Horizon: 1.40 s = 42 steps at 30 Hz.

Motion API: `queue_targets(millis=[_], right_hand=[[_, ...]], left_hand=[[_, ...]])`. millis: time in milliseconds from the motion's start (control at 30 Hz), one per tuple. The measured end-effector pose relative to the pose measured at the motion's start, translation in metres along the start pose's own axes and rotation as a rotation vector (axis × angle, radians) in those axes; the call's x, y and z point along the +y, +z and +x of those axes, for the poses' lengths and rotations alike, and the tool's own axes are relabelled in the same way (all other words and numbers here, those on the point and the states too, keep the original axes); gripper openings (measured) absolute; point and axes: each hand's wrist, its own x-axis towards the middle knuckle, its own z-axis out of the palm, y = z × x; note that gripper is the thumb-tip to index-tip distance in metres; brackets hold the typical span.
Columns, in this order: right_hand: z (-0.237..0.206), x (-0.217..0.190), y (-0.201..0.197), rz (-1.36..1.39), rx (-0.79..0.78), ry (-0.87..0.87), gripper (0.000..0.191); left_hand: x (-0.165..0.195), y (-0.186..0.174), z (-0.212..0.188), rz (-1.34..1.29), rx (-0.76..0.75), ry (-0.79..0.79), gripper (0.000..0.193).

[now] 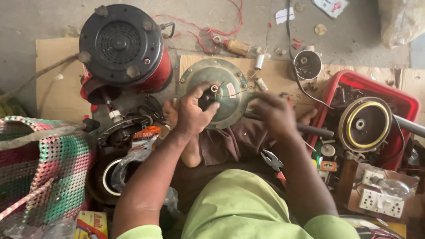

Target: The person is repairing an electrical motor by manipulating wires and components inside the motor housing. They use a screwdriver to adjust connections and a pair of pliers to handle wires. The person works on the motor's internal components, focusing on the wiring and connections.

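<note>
- Head view looks straight down on a person seated on the floor, green shirt, brown trousers, bare feet drawn in.
- Round greenish metal motor housing sits between the feet, domed face up, with a dark opening at its centre and thin wires crossing it.
- Left hand rests on the housing, fingers curled over the centre opening, thumb toward the small brass-coloured shaft end; closed around the hub area, though what the fingertips pinch is hidden.
- Right hand is blurred, at the housing's right edge; it appears closed on a dark rod-like tool handle that sticks out to the right. Exact grip cannot be told.
- Pliers with red grips lie on the lap, just below the right forearm.
- Red-bodied motor with black ventilated cap stands at upper left, near the housing but not touching it.
- Red plastic crate at right holds loose parts and a round dark disc with a yellow ring.
- Woven pink-and-green basket at far left.
- White switch sockets lower right, beside a clear bulb.
- Small tin of screws on cardboard above the crate.
</note>
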Motion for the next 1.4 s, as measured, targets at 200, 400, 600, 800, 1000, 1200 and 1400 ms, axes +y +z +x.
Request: queue_targets(millis=[200,400,600,800,1000,1200,1400], right_hand=[[0.000,-0.008,0.066,0.132,-0.060,-0.038,0.034],[0.026,0.014,0.105,0.064,0.165,-0.175,0.031],[0.022,0.013,0.148,-0.262,0.423,-0.264,0.029],[0.028,0.004,0.138,-0.132,0.304,-0.018,0.030],[0.019,0.023,0.122,0.010,0.217,0.148,0.028],[0.012,0.033,0.100,-0.092,0.047,-0.002,0.023],[0.005,0.026,0.087,0.301,0.140,0.221,0.022]], left_hand=[[-0.002,0.000,0.003,0.046,0.020,-0.013,0.055],[-0.007,-0.009,-0.005,0.191,0.010,-0.138,0.056],[-0.018,-0.020,-0.008,-0.118,0.027,-0.280,0.059],[-0.038,-0.020,-0.008,-0.260,0.035,-0.242,0.058],[-0.035,-0.018,-0.008,-0.228,0.021,-0.215,0.057],[-0.025,-0.013,-0.007,0.157,-0.016,-0.120,0.051],[-0.015,0.002,-0.007,-0.003,0.030,-0.002,0.055]])
